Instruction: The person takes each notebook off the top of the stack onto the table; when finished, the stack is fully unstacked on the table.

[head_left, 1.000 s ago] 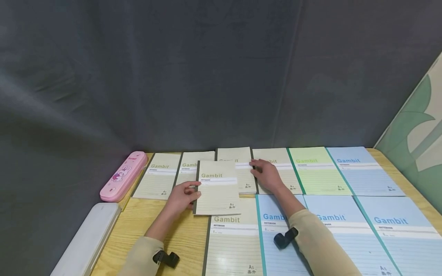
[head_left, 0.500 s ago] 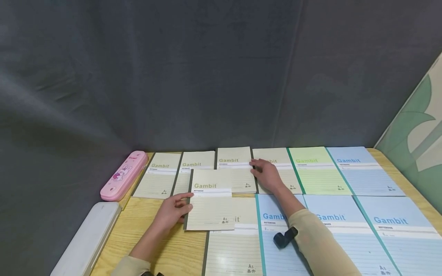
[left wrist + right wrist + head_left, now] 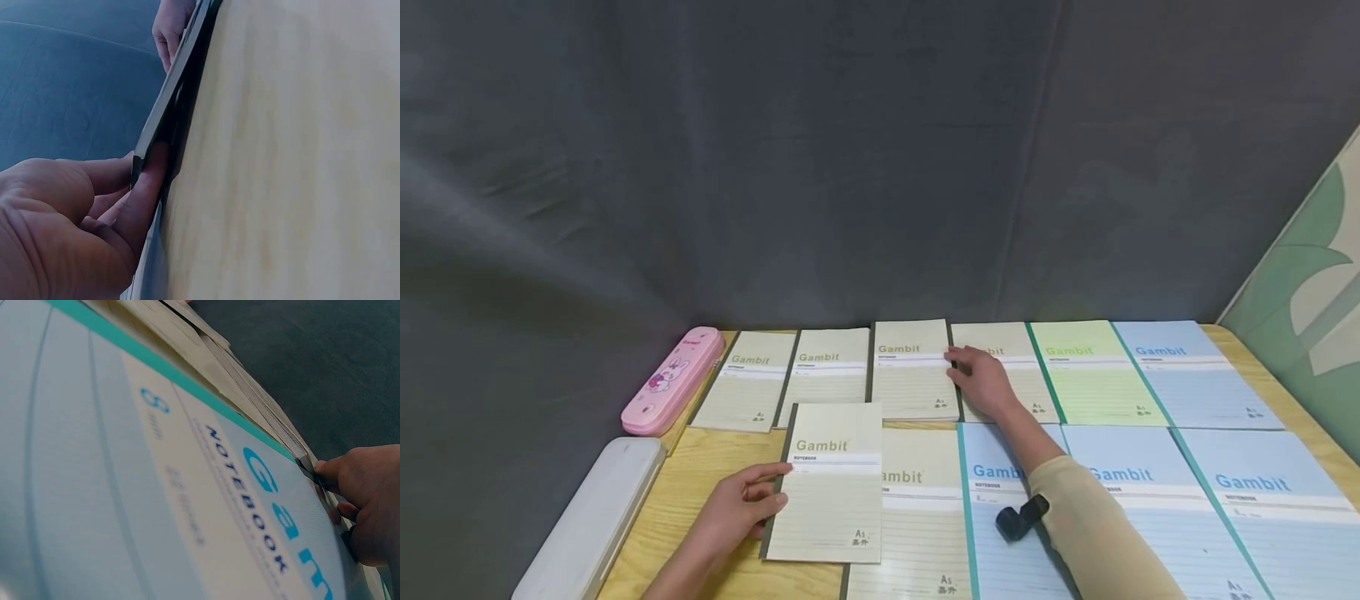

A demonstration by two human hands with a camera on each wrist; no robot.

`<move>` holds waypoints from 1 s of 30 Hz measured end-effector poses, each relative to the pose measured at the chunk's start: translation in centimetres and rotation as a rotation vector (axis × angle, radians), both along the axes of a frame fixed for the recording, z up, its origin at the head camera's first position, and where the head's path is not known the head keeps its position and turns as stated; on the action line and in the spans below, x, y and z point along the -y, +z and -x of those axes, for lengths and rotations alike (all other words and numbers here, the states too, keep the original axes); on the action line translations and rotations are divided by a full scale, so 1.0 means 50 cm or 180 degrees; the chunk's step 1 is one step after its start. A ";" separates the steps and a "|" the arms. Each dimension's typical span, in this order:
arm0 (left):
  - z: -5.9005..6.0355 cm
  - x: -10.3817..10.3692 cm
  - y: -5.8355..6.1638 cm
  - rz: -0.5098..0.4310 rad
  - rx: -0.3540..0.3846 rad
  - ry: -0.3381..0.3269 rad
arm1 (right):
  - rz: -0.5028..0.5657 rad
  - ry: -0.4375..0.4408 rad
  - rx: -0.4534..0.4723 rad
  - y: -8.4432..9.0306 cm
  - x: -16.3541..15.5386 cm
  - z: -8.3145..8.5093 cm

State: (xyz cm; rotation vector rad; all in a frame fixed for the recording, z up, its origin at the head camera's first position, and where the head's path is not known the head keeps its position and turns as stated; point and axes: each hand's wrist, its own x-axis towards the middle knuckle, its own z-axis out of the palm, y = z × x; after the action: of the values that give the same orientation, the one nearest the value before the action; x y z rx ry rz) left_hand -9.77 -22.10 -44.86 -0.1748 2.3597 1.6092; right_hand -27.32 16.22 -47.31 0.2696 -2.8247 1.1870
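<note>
My left hand (image 3: 730,508) pinches a cream notebook (image 3: 827,517) by its dark spine, thumb on the near side. The left wrist view shows this notebook edge-on, tilted up, with fingers (image 3: 115,172) on both sides. It overlaps another cream notebook (image 3: 917,550) in the front row. In the back row, my right hand (image 3: 981,382) rests where a thicker cream notebook or pile (image 3: 910,383) meets the cream notebook (image 3: 1037,383) to its right. Its fingertips touch that edge. The right wrist view shows those fingers (image 3: 334,472) at a dark spine, beyond a blue notebook (image 3: 206,487).
Two more cream notebooks lie at the back left, one (image 3: 745,387) beside a pink pencil case (image 3: 673,379). A green notebook (image 3: 1093,375) and several blue notebooks (image 3: 1270,533) fill the right side. A white case (image 3: 587,517) lies at the table's (image 3: 700,450) left edge.
My left hand has carried the cream notebook from over the back row toward the front left, uncovering the back-row covers behind it. The right hand has stayed in place.
</note>
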 end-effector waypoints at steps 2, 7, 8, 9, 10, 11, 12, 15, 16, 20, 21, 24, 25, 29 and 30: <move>-0.012 0.011 0.001 -0.0034 0.0064 0.0009 | -0.0003 -0.0006 -0.0007 0.000 0.000 0.000; -0.037 0.044 0.004 0.0062 0.0194 0.0020 | -0.0004 -0.0004 0.0028 -0.002 0.000 0.003; -0.041 0.051 0.006 0.0085 0.0213 0.0006 | -0.0015 0.0006 0.0013 -0.001 0.000 0.003; -0.045 0.058 0.008 0.0098 0.0235 -0.0017 | -0.0013 0.0009 -0.0003 -0.001 0.000 0.003; -0.047 0.065 0.009 0.0116 0.0237 -0.0058 | -0.0010 0.0007 -0.0016 0.000 0.000 0.004; -0.050 0.071 0.012 0.0118 0.0243 -0.0092 | -0.0004 0.0002 -0.0026 0.001 -0.001 0.004; -0.052 0.077 0.014 0.0121 0.0251 -0.0119 | -0.0004 -0.0002 -0.0036 0.002 -0.001 0.004; -0.056 0.088 0.020 0.0135 0.0245 -0.0222 | -0.0003 -0.0017 -0.0011 0.003 -0.002 0.004; -0.057 0.090 0.021 0.0147 0.0229 -0.0248 | -0.0011 -0.0021 0.0007 0.003 -0.003 0.004; -0.058 0.087 0.023 0.0148 0.0185 -0.0242 | -0.0035 -0.0043 0.0031 0.001 -0.004 0.004; -0.058 0.085 0.022 0.0163 0.0170 -0.0222 | -0.0028 -0.0050 0.0034 0.001 -0.004 0.003; -0.058 0.076 0.023 0.0251 0.0135 -0.0119 | -0.0014 -0.0045 0.0041 0.000 -0.003 0.003; -0.058 0.074 0.024 0.0295 0.0125 -0.0089 | -0.0005 -0.0041 0.0047 -0.001 -0.003 0.004; -0.060 0.060 0.029 0.0736 -0.0084 0.0025 | -0.0005 -0.0033 0.0062 -0.001 0.000 0.003; -0.060 0.056 0.030 0.0916 -0.0172 0.0023 | -0.0008 -0.0029 0.0053 -0.001 0.000 0.003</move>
State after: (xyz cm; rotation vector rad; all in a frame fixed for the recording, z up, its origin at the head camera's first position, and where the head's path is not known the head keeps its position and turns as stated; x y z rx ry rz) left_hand -6.78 -24.89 -43.36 -0.1997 2.6260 1.2846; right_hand -27.48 16.22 -47.36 0.2479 -2.8385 1.1898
